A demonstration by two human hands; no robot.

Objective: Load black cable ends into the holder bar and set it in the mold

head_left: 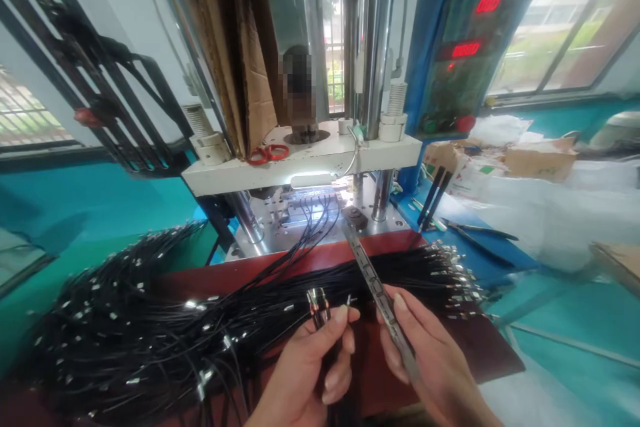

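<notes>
My left hand is closed round a small bundle of black cables whose metal connector ends stick up above the fist. Between its thumb and forefinger a single small connector tip shows. Beside it my right hand grips a long, narrow metal bar with a row of slots along its face. The bar slants up and left toward the press. Under and behind both hands lies a large pile of black cables with shiny ends.
Ahead stands a press with a white plate and a lit lower die with several cables running into it. Red scissors lie on the plate. Right are a blue control box, pliers and more connector ends.
</notes>
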